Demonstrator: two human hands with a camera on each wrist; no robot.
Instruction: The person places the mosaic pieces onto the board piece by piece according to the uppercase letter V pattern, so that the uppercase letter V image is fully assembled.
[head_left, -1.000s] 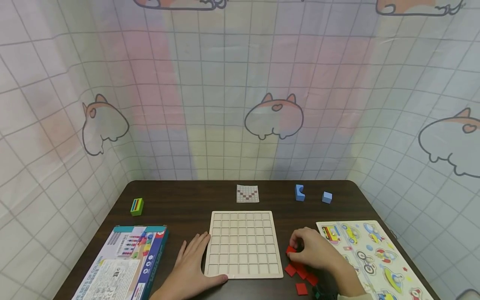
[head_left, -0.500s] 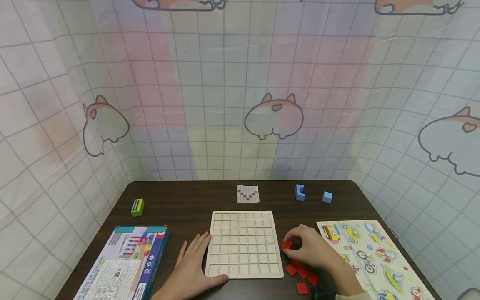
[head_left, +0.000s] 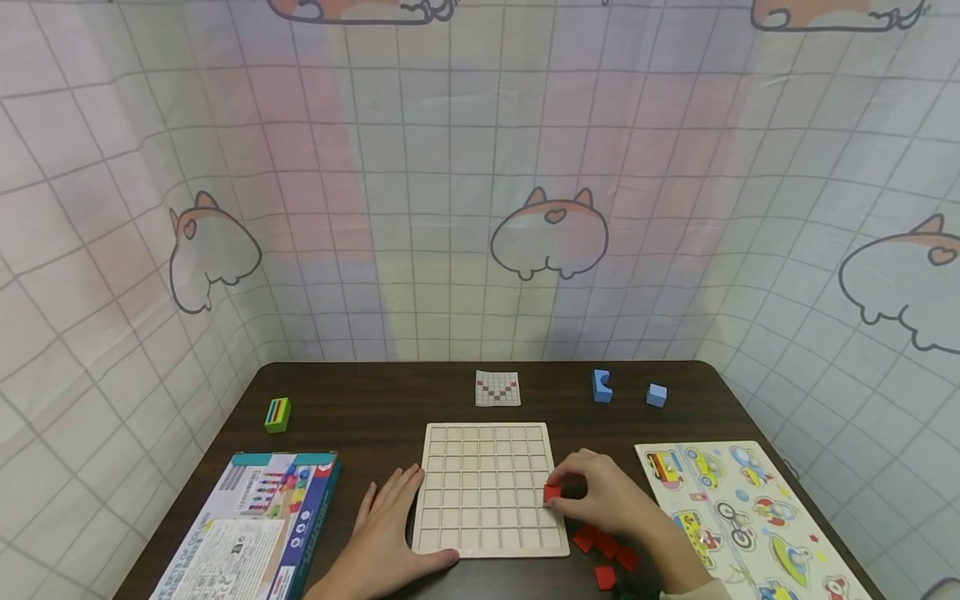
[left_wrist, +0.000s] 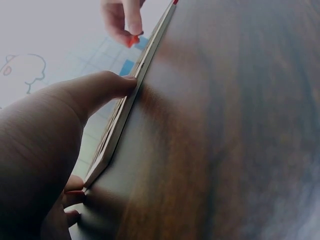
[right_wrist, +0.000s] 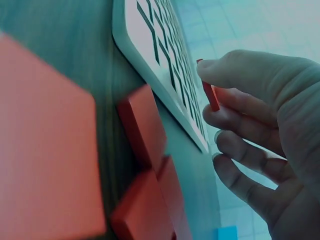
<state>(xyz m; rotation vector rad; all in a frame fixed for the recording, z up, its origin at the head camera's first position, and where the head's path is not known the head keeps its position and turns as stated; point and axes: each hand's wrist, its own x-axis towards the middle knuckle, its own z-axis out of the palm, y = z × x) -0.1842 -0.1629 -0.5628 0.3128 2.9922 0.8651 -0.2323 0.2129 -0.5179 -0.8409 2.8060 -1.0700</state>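
A wooden grid board lies flat on the dark table. My left hand rests against it, the thumb at the near edge and the extended fingers along the left side; the left wrist view shows the thumb touching the board's rim. Between thumb and fingertips my right hand pinches a thin red square tile, over the board's right edge in the head view. The right wrist view shows the tile on edge, held above the surface. Several loose red tiles lie right of the board's near corner.
Behind the board lies a small pattern card. Two blue blocks stand at the back right, a green striped block at the back left. A box flanks the left hand; a picture board lies right.
My right hand has moved left with the red tile, from beside the loose tiles to over the board's right edge. The left hand has stayed in place.
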